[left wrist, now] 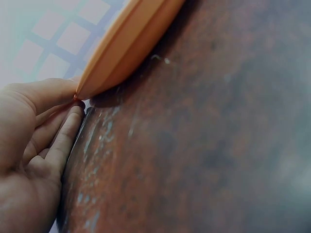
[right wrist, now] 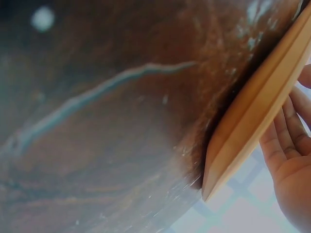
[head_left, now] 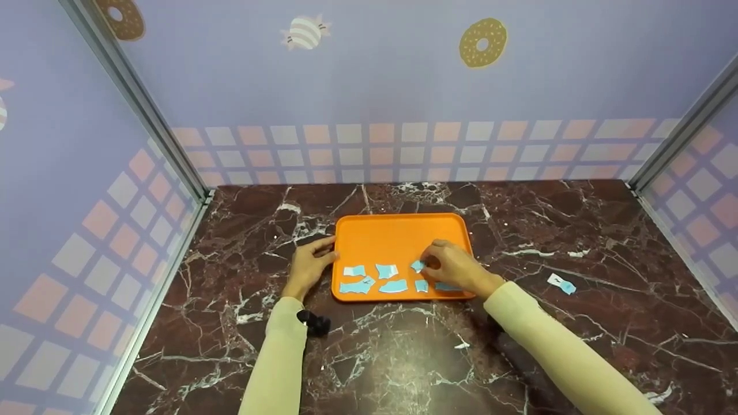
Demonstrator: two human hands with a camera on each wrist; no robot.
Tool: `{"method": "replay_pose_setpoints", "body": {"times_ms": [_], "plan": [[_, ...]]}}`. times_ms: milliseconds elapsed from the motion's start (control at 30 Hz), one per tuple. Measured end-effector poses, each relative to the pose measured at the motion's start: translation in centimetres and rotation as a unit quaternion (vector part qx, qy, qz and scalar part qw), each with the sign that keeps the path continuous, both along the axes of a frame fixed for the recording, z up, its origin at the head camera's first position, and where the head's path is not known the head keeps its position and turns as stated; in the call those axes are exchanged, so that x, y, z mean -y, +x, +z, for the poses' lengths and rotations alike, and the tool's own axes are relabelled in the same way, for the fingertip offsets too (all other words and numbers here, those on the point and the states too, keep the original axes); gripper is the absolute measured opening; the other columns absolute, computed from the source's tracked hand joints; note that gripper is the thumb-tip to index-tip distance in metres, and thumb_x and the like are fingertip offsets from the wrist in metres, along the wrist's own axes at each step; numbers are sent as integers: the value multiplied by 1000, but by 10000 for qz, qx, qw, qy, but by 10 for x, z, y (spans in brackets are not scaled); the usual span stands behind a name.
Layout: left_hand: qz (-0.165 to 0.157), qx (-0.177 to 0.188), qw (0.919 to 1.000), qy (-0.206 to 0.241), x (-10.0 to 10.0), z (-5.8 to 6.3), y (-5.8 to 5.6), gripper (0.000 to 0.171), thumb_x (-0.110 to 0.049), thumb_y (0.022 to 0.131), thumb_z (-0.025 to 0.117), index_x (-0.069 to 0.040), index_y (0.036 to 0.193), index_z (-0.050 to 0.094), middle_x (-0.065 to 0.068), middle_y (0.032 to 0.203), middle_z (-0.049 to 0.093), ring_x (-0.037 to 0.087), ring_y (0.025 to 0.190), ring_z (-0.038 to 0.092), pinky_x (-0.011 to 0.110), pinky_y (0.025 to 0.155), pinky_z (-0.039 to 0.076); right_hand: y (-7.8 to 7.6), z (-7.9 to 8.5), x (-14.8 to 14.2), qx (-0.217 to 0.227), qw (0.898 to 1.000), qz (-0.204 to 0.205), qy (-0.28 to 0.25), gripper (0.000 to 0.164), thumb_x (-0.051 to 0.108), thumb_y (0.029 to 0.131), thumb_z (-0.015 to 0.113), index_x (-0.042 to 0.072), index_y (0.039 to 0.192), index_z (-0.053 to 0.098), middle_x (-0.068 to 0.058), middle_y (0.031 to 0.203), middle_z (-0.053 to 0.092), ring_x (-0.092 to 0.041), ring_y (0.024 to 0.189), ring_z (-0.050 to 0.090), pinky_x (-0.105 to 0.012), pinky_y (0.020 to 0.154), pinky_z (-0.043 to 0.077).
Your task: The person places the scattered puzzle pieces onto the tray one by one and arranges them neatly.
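An orange tray (head_left: 386, 236) lies on the marble-patterned table. My left hand (head_left: 309, 266) is at its left rim, with thumb and fingers holding the edge; the left wrist view shows the fingertips (left wrist: 73, 110) right at the rim. Over the tray's right half, my right hand (head_left: 452, 265) pinches a small torn piece of blue paper (head_left: 417, 266). Several other blue and white torn paper pieces (head_left: 394, 286) lie in two rows along the tray's near side. One blue piece (head_left: 447, 286) is partly hidden under the right hand. In the right wrist view the fingertips are hidden behind the tray.
Right of the tray, a white and blue torn scrap (head_left: 562, 283) lies on the table (head_left: 392, 357). A dark object (head_left: 315, 323) sits at the left wrist. Patterned walls (head_left: 380, 86) enclose the back and both sides.
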State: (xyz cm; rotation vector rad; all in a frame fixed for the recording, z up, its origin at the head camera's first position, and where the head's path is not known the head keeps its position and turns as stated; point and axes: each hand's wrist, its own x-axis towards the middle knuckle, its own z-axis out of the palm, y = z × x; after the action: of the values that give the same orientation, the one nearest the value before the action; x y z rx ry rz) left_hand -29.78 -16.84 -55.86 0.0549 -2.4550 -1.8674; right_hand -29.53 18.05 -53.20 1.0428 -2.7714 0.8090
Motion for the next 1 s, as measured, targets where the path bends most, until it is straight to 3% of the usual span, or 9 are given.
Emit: {"method": "replay_pose_setpoints", "body": {"times_ms": [533, 1000], "plan": [[-16, 7, 10000, 51, 1, 0, 1, 42, -1, 93, 81, -2, 134, 74, 19, 134, 70, 36, 125, 67, 41, 103, 57, 3, 0, 4, -11, 9999, -117, 114, 20, 14, 88, 85, 2, 101, 75, -6, 96, 63, -24, 87, 62, -43, 79, 59], [8, 8, 10000, 22, 1, -3, -2, 42, -2, 94, 80, -3, 135, 74, 17, 133, 71, 34, 123, 68, 40, 102, 58, 4, 0, 2, 249, 9997, -80, -36, 22, 18, 91, 87, 3, 103, 76, -4, 96, 63, -24, 90, 63, -43, 83, 59]]}}
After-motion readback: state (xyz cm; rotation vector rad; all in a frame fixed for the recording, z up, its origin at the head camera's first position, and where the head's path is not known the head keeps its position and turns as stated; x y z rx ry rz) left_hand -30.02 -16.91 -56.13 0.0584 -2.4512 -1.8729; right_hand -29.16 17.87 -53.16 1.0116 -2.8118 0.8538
